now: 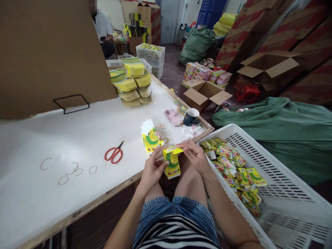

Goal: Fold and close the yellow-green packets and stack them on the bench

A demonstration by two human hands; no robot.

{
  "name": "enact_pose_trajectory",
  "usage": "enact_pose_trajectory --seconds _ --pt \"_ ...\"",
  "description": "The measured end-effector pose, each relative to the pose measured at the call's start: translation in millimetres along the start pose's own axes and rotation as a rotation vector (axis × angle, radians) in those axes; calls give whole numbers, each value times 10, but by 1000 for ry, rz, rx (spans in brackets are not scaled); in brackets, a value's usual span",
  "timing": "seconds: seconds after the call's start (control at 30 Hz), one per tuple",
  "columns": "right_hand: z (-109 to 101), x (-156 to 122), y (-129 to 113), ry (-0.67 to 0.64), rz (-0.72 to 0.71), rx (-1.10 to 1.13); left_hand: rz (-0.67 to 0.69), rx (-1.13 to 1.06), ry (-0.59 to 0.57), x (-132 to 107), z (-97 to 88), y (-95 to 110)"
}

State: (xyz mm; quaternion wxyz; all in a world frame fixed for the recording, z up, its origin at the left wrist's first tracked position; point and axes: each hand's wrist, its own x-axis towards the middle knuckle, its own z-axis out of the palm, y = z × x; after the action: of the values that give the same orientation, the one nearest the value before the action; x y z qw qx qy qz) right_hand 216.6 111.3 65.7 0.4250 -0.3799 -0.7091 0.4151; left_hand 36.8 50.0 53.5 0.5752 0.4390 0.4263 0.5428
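My left hand (155,168) is closed around the side of a small yellow and green carton (172,166), held over my lap at the table's edge. At the carton's top right, my right hand (194,155) pinches a yellow flap that stands out from the box. Just behind it on the table lie several flat yellow cartons (152,139) with white flaps, fanned in a small pile. Right of my right hand, a white plastic crate (234,133) holds many small yellow packets (229,160).
Red-handled scissors (114,154) and loose rubber bands (75,168) lie on the white table (85,138). A dark mug (191,117) stands near its right edge. Stacked flat cartons (133,83) rise at the back. Open cardboard boxes (206,91) and green sacks (280,128) occupy the floor. A person (103,29) sits beyond.
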Motion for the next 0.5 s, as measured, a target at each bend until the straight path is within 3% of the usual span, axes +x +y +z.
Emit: enact_pose_trajectory --seconds 0.1,0.17,0.3,0.5 --pt "9 -15 -40 -117 153 -20 13 54 26 -1 39 -17" --pt "42 -19 -45 -128 193 -78 13 58 3 -4 56 -17" --pt "94 -2 -31 -99 216 -189 -1 38 -32 -17 60 -6" --pt "79 18 -94 -173 179 -204 12 13 -18 -24 46 40"
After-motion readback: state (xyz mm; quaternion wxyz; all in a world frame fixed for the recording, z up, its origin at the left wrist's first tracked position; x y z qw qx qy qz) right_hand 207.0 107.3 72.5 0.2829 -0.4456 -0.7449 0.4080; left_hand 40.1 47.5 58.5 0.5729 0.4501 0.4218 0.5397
